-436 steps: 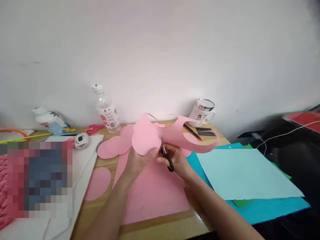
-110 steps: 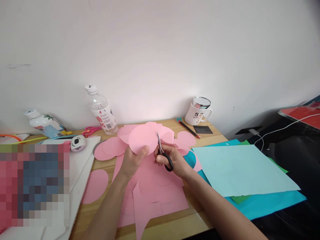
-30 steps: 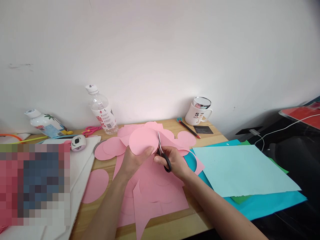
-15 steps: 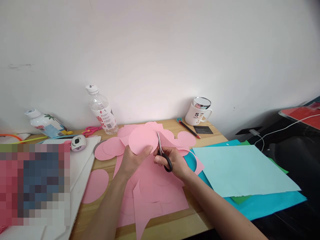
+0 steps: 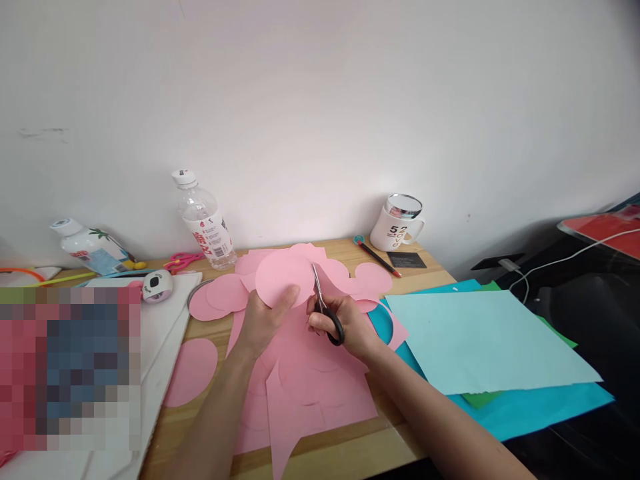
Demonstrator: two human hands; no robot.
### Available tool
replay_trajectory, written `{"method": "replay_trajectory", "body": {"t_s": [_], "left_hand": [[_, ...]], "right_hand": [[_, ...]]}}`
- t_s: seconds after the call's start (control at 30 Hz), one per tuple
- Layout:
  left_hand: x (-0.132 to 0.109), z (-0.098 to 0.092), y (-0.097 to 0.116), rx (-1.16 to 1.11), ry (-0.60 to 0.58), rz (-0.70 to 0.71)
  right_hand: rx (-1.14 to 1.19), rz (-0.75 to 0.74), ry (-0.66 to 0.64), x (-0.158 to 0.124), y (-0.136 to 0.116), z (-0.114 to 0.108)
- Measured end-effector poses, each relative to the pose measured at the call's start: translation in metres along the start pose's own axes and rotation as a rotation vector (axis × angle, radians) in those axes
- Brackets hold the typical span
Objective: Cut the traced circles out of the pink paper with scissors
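Observation:
A round piece of pink paper point(image 5: 281, 275) is pinched in my left hand point(image 5: 263, 323), with the thumb on top. My right hand point(image 5: 347, 323) grips black-handled scissors point(image 5: 332, 323), whose metal blades point up and away along the right edge of the circle. Beneath both hands lie pink sheets point(image 5: 305, 387) and cut scraps, spread over the wooden table point(image 5: 400, 440). Several pink circles lie around, among them a loose pink circle point(image 5: 193, 373) to the left of my left forearm.
Behind stand a clear water bottle point(image 5: 206, 223) and a white mug point(image 5: 397, 223), with a dark pencil point(image 5: 377, 258) by the mug. Pink scissors point(image 5: 184, 261) lie at the back left. Light blue paper point(image 5: 495, 340) covers blue and green sheets at right.
My left hand and the pink circle have shifted slightly left, a little away from the scissors' blades. The right hand has hardly moved.

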State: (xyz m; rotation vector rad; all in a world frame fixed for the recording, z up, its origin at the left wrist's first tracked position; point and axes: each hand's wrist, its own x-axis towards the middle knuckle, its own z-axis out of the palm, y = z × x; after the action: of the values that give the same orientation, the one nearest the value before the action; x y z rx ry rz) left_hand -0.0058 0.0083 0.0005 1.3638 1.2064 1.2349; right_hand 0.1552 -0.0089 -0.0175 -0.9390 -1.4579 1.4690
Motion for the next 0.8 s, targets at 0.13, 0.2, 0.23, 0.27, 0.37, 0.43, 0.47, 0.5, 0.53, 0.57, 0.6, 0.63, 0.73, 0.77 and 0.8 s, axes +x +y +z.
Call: {"method": "replay_trajectory", "body": {"t_s": [0.13,0.2,0.23,0.27,0.37,0.43,0.47,0.5,0.53,0.57,0.6,0.63,0.73,0.77,0.8], "left_hand": [[0.0005,-0.0017,-0.0034,0.009,-0.023,0.007],[0.0002,-0.0024,-0.0034,0.026,-0.036,-0.009],[-0.0001,-0.0026,-0.0031,0.031,-0.043,-0.020],[-0.0004,-0.0027,-0.0026,0.032,-0.049,-0.030],[-0.0009,-0.0023,-0.0017,0.022,-0.062,-0.045],[-0.0009,-0.0019,-0.0017,0.018,-0.067,-0.047],[-0.0008,-0.0018,-0.0018,0.019,-0.071,-0.047],[-0.0007,-0.0018,-0.0018,0.019,-0.076,-0.044],[-0.0006,-0.0019,-0.0018,0.018,-0.080,-0.040],[-0.0006,-0.0020,-0.0015,0.018,-0.083,-0.035],[-0.0006,-0.0021,-0.0012,0.018,-0.084,-0.031],[-0.0007,-0.0022,-0.0008,0.020,-0.084,-0.030],[-0.0008,-0.0021,0.0002,0.018,-0.083,-0.034],[-0.0008,-0.0020,0.0003,0.015,-0.083,-0.035],[-0.0008,-0.0019,0.0003,0.011,-0.081,-0.038]], "right_hand": [[0.014,0.022,0.062,0.0007,0.0003,0.0016],[0.027,-0.043,0.080,0.0019,0.0002,0.0020],[0.032,-0.077,0.074,0.0026,0.0000,0.0022],[0.035,-0.101,0.065,0.0033,-0.0003,0.0022],[0.045,-0.125,0.050,0.0049,-0.0023,0.0029],[0.049,-0.119,0.062,0.0053,-0.0040,0.0037],[0.047,-0.113,0.066,0.0052,-0.0047,0.0041],[0.044,-0.106,0.069,0.0051,-0.0053,0.0044],[0.043,-0.098,0.073,0.0050,-0.0056,0.0046],[0.042,-0.091,0.078,0.0048,-0.0059,0.0046],[0.042,-0.083,0.083,0.0046,-0.0060,0.0044],[0.041,-0.075,0.087,0.0044,-0.0060,0.0042],[0.023,-0.049,0.090,0.0041,-0.0059,0.0033],[0.017,-0.043,0.088,0.0041,-0.0058,0.0030],[0.015,-0.037,0.088,0.0041,-0.0055,0.0028]]}}
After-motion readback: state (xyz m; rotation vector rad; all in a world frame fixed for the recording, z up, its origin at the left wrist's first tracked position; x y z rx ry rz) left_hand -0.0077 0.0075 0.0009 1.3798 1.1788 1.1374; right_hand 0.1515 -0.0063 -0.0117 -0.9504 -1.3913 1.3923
